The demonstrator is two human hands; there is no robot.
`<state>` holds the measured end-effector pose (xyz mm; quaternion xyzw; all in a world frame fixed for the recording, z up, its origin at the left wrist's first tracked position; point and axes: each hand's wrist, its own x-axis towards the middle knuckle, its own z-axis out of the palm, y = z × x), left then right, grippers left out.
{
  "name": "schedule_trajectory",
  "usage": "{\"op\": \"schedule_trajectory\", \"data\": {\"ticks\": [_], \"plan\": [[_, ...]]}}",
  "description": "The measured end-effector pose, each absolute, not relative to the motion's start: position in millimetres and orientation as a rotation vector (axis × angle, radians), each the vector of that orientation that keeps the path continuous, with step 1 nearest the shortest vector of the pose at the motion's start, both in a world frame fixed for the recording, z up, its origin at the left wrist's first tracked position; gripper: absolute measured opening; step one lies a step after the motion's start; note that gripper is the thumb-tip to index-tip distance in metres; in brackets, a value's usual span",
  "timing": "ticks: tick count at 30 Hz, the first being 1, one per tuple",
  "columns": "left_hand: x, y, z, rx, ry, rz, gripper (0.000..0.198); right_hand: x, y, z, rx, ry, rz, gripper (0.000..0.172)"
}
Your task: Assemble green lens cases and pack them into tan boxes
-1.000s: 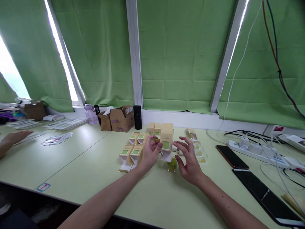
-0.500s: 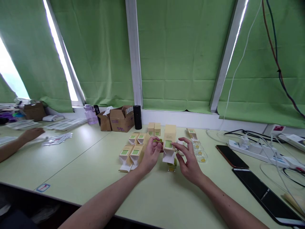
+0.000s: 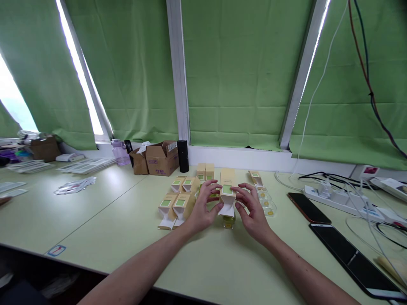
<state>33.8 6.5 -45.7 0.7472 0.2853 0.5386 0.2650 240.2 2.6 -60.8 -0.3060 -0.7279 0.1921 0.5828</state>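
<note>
A small cream carton [image 3: 228,180] with a green window stands between my hands, its white bottom flap hanging down toward me. My left hand [image 3: 205,205] has its fingers and thumb at the carton's left side. From the right, my right hand [image 3: 252,209] puts its fingertips against the other side. Just below the flap, a small glass jar [image 3: 228,222] with green and yellow colouring rests on the table, its upper part hidden. Left of my left hand are several similar cartons [image 3: 180,201] with flaps hanging out. Something green behind my left fingers is mostly hidden.
Two closed cartons [image 3: 205,170] stand farther back. On the right are clear plastic trays [image 3: 267,204] with yellow pieces, phones [image 3: 308,207], and a power strip [image 3: 343,203] with cables. Cardboard boxes [image 3: 163,159] and a black bottle [image 3: 183,156] line the back.
My left hand has come right, onto the carton's side. The carton has shifted slightly, and my right fingers have moved from its front to its side. A co-worker's arm has withdrawn leftward, almost out of view.
</note>
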Motion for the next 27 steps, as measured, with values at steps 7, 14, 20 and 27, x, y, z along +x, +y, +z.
{"op": "schedule_trajectory", "data": {"ticks": [7,14,20,27], "plan": [[35.5,7.3,-45.6,2.02,0.811,1.488,0.034,240.0,1.2,-61.5,-0.703,-1.709,0.476,0.036],[37.4,10.1,-47.5,1.978,0.852,1.515,0.029,239.3,0.2,-60.7,-0.686,-1.719,0.49,0.035],[37.3,11.0,-48.5,2.001,0.881,1.501,0.027,238.7,-1.3,-59.5,-0.682,-1.706,0.511,0.035],[38.9,11.4,-49.9,2.026,0.861,1.506,0.026,238.0,-0.3,-61.2,-0.69,-1.66,0.588,0.032]]}}
